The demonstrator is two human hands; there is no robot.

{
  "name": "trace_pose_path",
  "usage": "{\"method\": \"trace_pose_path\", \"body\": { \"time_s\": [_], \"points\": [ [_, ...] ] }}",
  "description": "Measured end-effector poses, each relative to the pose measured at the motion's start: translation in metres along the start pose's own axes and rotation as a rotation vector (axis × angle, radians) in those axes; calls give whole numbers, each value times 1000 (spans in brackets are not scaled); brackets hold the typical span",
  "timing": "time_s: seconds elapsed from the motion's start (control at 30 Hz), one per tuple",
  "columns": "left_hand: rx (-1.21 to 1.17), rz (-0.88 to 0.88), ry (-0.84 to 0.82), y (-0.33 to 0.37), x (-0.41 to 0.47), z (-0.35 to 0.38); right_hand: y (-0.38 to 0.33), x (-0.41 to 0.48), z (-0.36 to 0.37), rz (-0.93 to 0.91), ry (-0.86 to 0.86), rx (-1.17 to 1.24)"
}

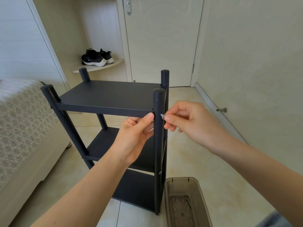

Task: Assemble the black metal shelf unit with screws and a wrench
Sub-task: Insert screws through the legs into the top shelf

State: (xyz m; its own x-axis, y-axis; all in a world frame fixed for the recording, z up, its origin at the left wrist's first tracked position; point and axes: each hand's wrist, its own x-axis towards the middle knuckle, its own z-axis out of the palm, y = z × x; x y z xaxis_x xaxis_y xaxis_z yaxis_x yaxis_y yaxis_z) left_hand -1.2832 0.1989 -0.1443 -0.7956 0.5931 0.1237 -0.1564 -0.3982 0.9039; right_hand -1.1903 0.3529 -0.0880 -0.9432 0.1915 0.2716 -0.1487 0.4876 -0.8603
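Shelf unit (114, 99) upright on floor (205, 145) beside bed (24, 120). Left hand (136, 136) grips top shelf edge at near-right post (158, 145). Right hand (188, 122) pinches screw (162, 115) at post's side. Brown tray (168, 194) just right of the base.

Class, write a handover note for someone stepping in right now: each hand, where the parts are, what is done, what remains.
Left hand grips the top shelf at its front right corner.
Right hand pinches a screw against the front right post.
Brown tray on the floor holds a small metal part.
Done: shelf unit stands, three tiers fitted; a lower screw is in.
Left: drive this screw, tighten; other joints unchecked.
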Motion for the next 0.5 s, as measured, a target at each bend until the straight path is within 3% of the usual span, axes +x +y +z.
{"method": "trace_pose_path", "body": {
  "time_s": [0.13,0.27,0.5],
  "points": [
    [-15,-14,-3,0,1,1,3,1,1,-182,44,-191],
    [-26,-6,-4,-1,1,0,2,7,-5,-247,-134,-138],
    [-111,66,59,-5,-2,14,4,17,-8,-317,-177,-149]
  ]
}}
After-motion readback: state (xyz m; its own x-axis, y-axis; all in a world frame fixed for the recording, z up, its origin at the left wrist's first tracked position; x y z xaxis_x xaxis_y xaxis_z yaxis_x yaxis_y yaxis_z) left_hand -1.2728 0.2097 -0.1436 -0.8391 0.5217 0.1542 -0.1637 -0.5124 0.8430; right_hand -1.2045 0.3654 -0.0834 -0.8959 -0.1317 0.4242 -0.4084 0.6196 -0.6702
